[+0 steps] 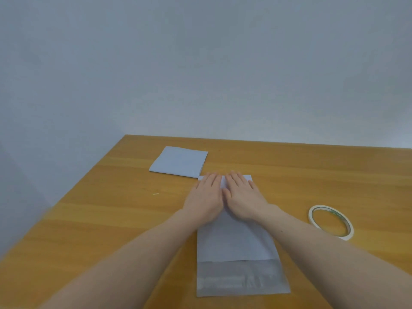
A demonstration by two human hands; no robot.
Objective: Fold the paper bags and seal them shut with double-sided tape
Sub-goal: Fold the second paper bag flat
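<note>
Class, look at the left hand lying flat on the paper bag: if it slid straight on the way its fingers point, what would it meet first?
Probably the folded bag. The left hand points away and slightly right; that bag's near corner lies just beyond its fingertips, though it might narrowly miss.

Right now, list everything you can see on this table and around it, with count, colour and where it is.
paper bag being folded: one, white, table centre near the front edge, flat, under both hands
folded paper bag: one, white, farther back and left, lying flat
tape roll: one, cream-white, lying flat right of the bag
small scrap: one, pale, on the table left of the hands
table: one, orange-brown wood
wall: plain grey-white, behind the table
left hand: flat, pressing the bag's far end
right hand: flat, pressing beside it
</note>
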